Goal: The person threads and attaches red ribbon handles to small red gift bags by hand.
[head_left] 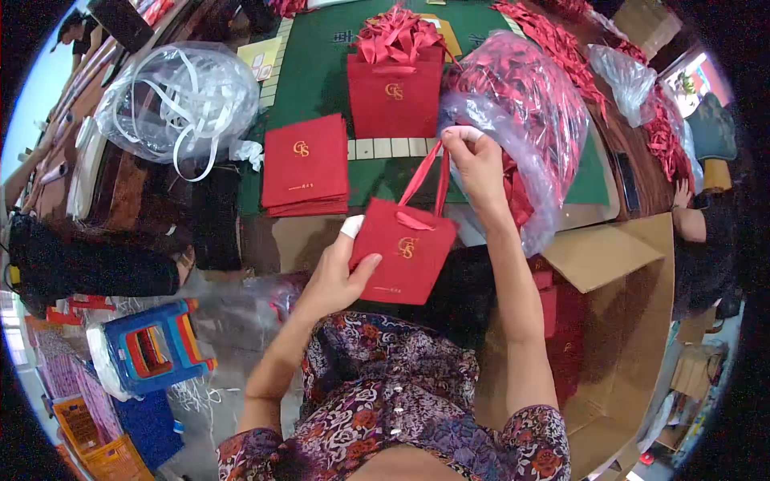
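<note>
A: Why does the left hand (333, 272) sit at the side of the red bag (405, 260)?
B: Probably to steady it. The thumb lies on the front and the other fingers go behind, so the hand is closed on that edge and the printed face stays uncovered.

A: And the right hand (481, 164)?
B: It is raised above the bag, with thumb and forefinger together, pinching the ribbon (421, 180) that rises from the bag's top. Holding it high seems meant to keep the ribbon taut and the strands apart.

A: Where exactly is the bag?
B: In the air over the person's lap, slightly tilted, just off the near edge of the green surface (309, 72).

A: What lies nearest?
B: A stack of flat bags (303, 164) on the surface, beyond the left hand, likely there for easy reach. Farther back, a standing bag (395, 100) has loose ribbons (399, 36) heaped at its mouth; it perhaps serves as a holder.

A: And to the right?
B: A clear plastic sack (529, 104) full of ribbons, close behind the right hand. Below, beside the person, an open carton (630, 345) has red bags inside, perhaps placed there to be handy.
</note>
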### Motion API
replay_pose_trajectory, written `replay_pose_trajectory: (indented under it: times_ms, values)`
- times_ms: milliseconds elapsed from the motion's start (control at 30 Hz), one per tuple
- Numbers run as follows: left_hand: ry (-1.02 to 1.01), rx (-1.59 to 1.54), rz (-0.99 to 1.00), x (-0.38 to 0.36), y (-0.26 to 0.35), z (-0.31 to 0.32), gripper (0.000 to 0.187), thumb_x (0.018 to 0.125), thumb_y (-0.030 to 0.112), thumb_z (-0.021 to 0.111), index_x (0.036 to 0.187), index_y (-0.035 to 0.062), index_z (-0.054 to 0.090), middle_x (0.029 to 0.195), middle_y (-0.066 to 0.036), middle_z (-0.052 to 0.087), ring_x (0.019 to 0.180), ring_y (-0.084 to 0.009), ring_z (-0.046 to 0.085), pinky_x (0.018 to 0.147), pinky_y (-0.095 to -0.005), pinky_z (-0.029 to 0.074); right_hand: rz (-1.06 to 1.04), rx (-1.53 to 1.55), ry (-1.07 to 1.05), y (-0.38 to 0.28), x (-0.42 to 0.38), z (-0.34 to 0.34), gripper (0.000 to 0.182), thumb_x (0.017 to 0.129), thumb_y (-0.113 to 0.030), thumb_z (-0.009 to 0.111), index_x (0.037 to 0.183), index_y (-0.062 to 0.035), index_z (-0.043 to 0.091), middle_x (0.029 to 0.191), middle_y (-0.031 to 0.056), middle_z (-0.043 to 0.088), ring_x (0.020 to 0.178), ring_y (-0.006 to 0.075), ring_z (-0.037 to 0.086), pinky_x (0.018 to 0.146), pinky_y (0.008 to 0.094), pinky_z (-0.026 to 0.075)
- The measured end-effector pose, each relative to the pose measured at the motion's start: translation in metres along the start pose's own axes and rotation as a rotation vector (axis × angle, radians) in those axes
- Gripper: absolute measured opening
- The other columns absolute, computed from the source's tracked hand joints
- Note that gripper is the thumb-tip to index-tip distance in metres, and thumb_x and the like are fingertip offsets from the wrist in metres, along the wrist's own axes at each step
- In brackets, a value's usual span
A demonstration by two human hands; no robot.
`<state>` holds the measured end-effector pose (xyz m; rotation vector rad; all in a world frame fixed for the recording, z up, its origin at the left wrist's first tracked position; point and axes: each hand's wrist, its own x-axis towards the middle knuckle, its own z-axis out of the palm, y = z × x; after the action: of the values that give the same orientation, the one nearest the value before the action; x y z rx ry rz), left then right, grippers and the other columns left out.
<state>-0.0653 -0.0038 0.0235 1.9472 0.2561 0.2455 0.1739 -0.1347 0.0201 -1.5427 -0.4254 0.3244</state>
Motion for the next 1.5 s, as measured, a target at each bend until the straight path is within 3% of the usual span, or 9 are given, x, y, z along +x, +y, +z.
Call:
replay_pose_trajectory:
  times_ms: [233,333,400,667,833,900,1100,1233,1500]
  values:
    - [0.225,-0.087,-0.01,0.009,0.003,-0.027,0.042,0.092,0.002,0.067,0.129,-0.0016,0.047,0.111,-0.016,0.068,0.107,-0.0172,0.064,0.093,-0.0329,0.051,-0.1,-0.349,0.046,0.004,-0.029,-0.034,0.027,0.095,-0.016,0.066,0.117,-0.0009,0.07,0.09,0.0001,0.071,0.079,0.0079,0.063,0.07,0.0235,0.048]
    - [0.39,0.259,0.091,0.019,0.03,-0.028,0.026,0.092,0.007,0.066,0.115,-0.0005,0.061,0.107,-0.021,0.068,0.096,-0.0346,0.066,0.088,-0.0394,0.051,-0.232,-0.789,0.123,-0.004,-0.047,-0.054,0.027,0.093,-0.013,0.064,0.118,-0.0072,0.069,0.095,0.0174,0.073,0.083,0.0282,0.07,0.075,0.0381,0.052]
    - [0.407,0.523,0.205,0.024,0.049,-0.023,0.026,0.088,0.01,0.068,0.113,0.0019,0.064,0.102,-0.019,0.065,0.092,-0.0385,0.061,0.083,-0.0439,0.049,-0.194,-0.934,0.153,0.0,-0.054,-0.059,0.027,0.092,-0.013,0.064,0.118,-0.0085,0.069,0.093,0.0186,0.072,0.086,0.032,0.069,0.076,0.0406,0.052]
    - [-0.023,0.509,0.171,0.012,0.021,0.064,0.056,0.073,0.02,0.082,0.122,0.0041,0.063,0.116,-0.015,0.058,0.105,-0.0366,0.053,0.094,-0.0444,0.046,-0.359,-1.255,0.27,0.026,-0.047,-0.067,0.02,0.088,-0.013,0.068,0.107,-0.0078,0.069,0.098,0.0177,0.063,0.092,0.0382,0.063,0.082,0.0466,0.049]
    - [-0.088,0.628,0.285,0.03,0.0,0.057,0.061,0.078,0.016,0.077,0.135,0.0063,0.055,0.137,-0.016,0.049,0.128,-0.0381,0.045,0.105,-0.0491,0.04,-0.334,-1.103,0.247,0.011,-0.049,-0.062,0.012,0.086,-0.007,0.067,0.098,-0.0049,0.068,0.097,0.015,0.065,0.091,0.0332,0.064,0.078,0.0443,0.051]
    - [-0.089,0.673,0.332,0.043,-0.006,0.048,0.069,0.079,0.019,0.077,0.141,0.0089,0.05,0.148,-0.016,0.043,0.137,-0.0387,0.037,0.111,-0.0505,0.034,-0.247,-0.721,0.141,0.005,-0.053,-0.055,0.01,0.091,-0.003,0.064,0.1,-0.0034,0.066,0.096,0.0124,0.065,0.09,0.0279,0.066,0.077,0.0364,0.051]
    - [0.09,0.731,0.196,0.047,-0.024,0.063,0.071,0.078,0.034,0.077,0.14,0.0099,0.052,0.144,-0.015,0.044,0.126,-0.0394,0.043,0.102,-0.0515,0.038,-0.494,-0.537,-0.037,-0.011,-0.067,-0.006,0.015,0.086,0.005,0.062,0.1,-0.0014,0.062,0.098,0.014,0.064,0.091,0.0274,0.066,0.079,0.034,0.052]
    - [0.243,0.654,0.2,0.041,-0.032,0.063,0.071,0.073,0.021,0.076,0.138,0.0082,0.052,0.141,-0.019,0.043,0.121,-0.0413,0.043,0.097,-0.051,0.039,-0.553,-0.447,-0.336,-0.013,-0.087,0.02,0.019,0.081,0.002,0.068,0.098,-0.0036,0.063,0.103,0.0149,0.062,0.094,0.0324,0.064,0.08,0.0375,0.053]
    - [0.333,0.395,0.251,0.039,-0.031,0.04,0.054,0.068,-0.009,0.065,0.119,0.0084,0.064,0.113,-0.013,0.059,0.104,-0.0361,0.055,0.09,-0.0435,0.047,-0.423,-0.471,-0.37,0.016,-0.1,0.023,0.021,0.086,0.002,0.064,0.106,-0.0053,0.064,0.101,0.0153,0.063,0.092,0.0354,0.064,0.078,0.0397,0.052]
